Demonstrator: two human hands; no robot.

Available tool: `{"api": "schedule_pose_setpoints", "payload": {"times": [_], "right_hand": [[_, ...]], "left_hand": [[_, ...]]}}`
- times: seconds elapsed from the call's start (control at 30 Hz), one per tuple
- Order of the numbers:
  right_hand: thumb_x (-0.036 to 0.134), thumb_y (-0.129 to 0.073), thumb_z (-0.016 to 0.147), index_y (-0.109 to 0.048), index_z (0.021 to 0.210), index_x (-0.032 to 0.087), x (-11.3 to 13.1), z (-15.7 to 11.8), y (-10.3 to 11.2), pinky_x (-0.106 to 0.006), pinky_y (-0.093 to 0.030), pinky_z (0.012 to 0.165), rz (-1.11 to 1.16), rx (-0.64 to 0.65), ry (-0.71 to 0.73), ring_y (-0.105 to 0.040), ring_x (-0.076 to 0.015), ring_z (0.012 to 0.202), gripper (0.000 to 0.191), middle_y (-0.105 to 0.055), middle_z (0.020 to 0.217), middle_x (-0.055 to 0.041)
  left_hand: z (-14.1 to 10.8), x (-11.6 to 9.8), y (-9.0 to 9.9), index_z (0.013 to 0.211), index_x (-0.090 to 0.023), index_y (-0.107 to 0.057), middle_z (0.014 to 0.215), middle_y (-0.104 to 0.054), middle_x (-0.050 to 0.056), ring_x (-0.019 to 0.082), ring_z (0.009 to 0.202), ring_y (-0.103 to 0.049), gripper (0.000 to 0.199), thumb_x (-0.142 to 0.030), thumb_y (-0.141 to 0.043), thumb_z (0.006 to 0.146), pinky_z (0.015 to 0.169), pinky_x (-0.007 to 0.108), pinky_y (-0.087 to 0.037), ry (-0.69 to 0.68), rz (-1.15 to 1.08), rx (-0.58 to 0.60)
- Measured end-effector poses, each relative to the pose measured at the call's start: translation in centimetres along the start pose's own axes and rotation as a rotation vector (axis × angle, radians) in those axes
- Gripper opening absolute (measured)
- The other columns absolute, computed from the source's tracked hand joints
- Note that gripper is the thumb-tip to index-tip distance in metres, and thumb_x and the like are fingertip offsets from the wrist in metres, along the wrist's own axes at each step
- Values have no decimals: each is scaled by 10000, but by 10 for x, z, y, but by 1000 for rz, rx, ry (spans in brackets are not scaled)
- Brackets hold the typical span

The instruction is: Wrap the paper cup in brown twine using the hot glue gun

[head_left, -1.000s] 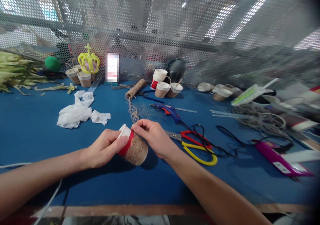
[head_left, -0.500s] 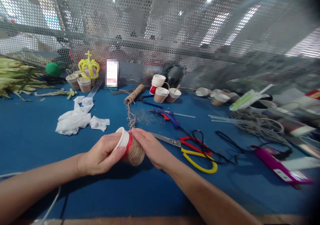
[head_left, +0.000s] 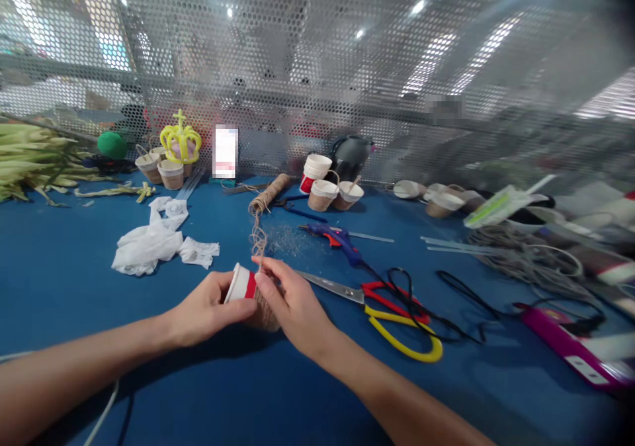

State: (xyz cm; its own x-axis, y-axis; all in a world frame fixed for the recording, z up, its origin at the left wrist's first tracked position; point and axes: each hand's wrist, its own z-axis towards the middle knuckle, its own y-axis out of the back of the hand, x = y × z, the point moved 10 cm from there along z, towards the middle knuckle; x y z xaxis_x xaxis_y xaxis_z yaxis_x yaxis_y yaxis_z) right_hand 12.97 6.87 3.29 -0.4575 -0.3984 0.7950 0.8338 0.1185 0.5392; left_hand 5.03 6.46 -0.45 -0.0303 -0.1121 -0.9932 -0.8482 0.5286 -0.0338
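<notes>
A white paper cup [head_left: 241, 283] with a red band lies tilted on its side, its lower part wound with brown twine. Gripping it near the rim is my left hand [head_left: 211, 308], fingers partly inside the mouth and thumb along the outside. My right hand [head_left: 297, 307] is closed at the wrapped end, thumb and forefinger on the twine [head_left: 258, 237] where it meets the cup. That loose, kinked strand runs back to a twine roll [head_left: 270, 193]. Large scissors [head_left: 370, 296] with red and yellow handles lie right of my right hand.
A blue glue gun [head_left: 340, 239] with a black cord lies beyond the scissors. Crumpled white cloth [head_left: 149, 244] is at left. Twine-wrapped cups [head_left: 323, 196] and a dark kettle [head_left: 351, 158] stand by the perforated metal screen. A purple power strip [head_left: 560, 343] lies at right.
My right hand has shifted from lying along the cup's side to bending its thumb and forefinger over the twine. The cup has turned slightly in my hands. The camera view has moved a little.
</notes>
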Motion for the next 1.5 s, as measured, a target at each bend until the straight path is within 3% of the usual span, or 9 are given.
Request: {"api": "schedule_pose_setpoints", "payload": {"times": [0.4,0.53,0.67,0.8,0.9,1.03,1.2,1.3,1.5], "right_hand": [[333,-415,855,-516,1105,212,-13,-1,-4,-382,-340,926,104,1,-71,-490,-196,1043,295,-552,1128,-80],[347,-458,827,-549,1061,183,-32,2,-11,-343,-365,895,400,53,-294,-524,-175,991,300,-578,1104,-78],[291,-496,812,-593,907,141,-50,9,-18,-225,-436,652,804,89,-548,-568,-110,754,203,-642,874,-62],[141,-493,806,-580,789,123,-59,37,-9,-143,-322,411,834,97,-587,-439,-20,474,91,-604,721,-11],[94,-475,817,-556,779,113,-68,69,-4,-134,-297,376,767,103,-593,-383,-5,425,92,-574,715,7],[246,-488,844,-529,997,132,-75,121,4,-271,-482,585,588,103,-578,-564,-115,698,195,-572,919,-36],[283,-487,843,-487,1111,156,-68,177,12,-385,-472,739,306,70,-476,-553,-186,900,296,-527,1096,-74],[283,-480,847,-501,1092,163,-63,183,12,-379,-471,742,112,108,-428,-553,-180,896,274,-530,1095,-71],[232,-521,804,-596,747,136,-33,131,32,-284,-439,627,-160,170,-293,-537,-128,636,134,-591,699,-29]], "left_hand": [[5,-1,-4,727,-111,-522,635,-480,-26,89,577,-407,115,-200,-526,654,571,199,-355,2,-11,22],[2,-1,-11,709,-101,-508,607,-436,-34,80,557,-365,111,-200,-509,659,537,190,-326,-3,64,73],[-7,-11,-29,732,-92,-529,605,-453,-25,75,524,-362,106,-154,-493,653,478,178,-310,-76,173,215],[-19,-25,-50,710,-101,-563,666,-526,-3,87,569,-450,146,-48,-450,635,523,171,-380,-176,199,348],[-27,-33,-63,740,-107,-593,762,-584,28,130,701,-534,224,-10,-427,624,642,197,-433,-252,198,445],[-32,-35,-74,695,-106,-601,755,-606,48,145,716,-555,198,-25,-436,623,674,210,-453,-280,220,511],[-34,-33,-75,660,-105,-602,699,-586,35,130,658,-524,150,-50,-470,615,646,208,-447,-225,175,527],[-24,-20,-62,783,-88,-615,694,-567,22,108,613,-492,194,-82,-489,635,599,202,-428,-77,17,461],[7,4,3,741,-91,-603,638,-577,6,96,575,-483,183,-190,-591,588,584,190,-384,31,-239,-50]]}}
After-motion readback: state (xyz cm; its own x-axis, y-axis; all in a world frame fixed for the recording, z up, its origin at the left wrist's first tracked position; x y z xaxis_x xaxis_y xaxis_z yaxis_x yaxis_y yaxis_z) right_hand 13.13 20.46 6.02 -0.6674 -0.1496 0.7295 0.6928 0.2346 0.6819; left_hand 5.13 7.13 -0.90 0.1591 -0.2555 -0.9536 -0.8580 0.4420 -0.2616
